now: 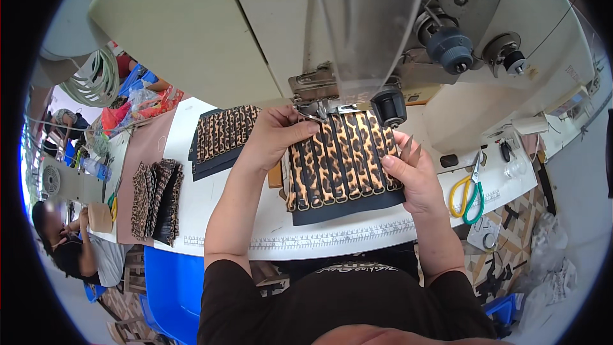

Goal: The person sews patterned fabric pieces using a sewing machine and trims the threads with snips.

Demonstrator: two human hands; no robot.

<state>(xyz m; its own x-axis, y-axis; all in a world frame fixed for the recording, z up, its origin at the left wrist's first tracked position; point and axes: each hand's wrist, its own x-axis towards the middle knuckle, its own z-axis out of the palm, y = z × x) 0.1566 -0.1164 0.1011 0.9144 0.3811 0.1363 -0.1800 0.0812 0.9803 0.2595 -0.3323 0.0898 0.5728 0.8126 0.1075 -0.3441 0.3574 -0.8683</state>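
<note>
A leopard-print strip panel [341, 163] on black backing lies under the sewing machine's presser foot [322, 112]. Its strips run toward me and end in small loops along the near edge. My left hand [281, 133] is closed at the panel's far left corner, thumb on top, close beside the presser foot. At the right edge my right hand [414, 182] pinches the panel between thumb and fingers. Two pointed metal blades, apparently thread snips [408, 148], stick out from that hand; their handle is hidden in the palm.
More leopard-print panels [223, 131] lie left on the white table, with a bundle of strips [156, 201] beyond. Scissors with yellow and green handles [469, 191] rest at right. A ruler tape [332, 236] follows the near edge. A blue bin [172, 287] stands below; a person [89, 249] sits far left.
</note>
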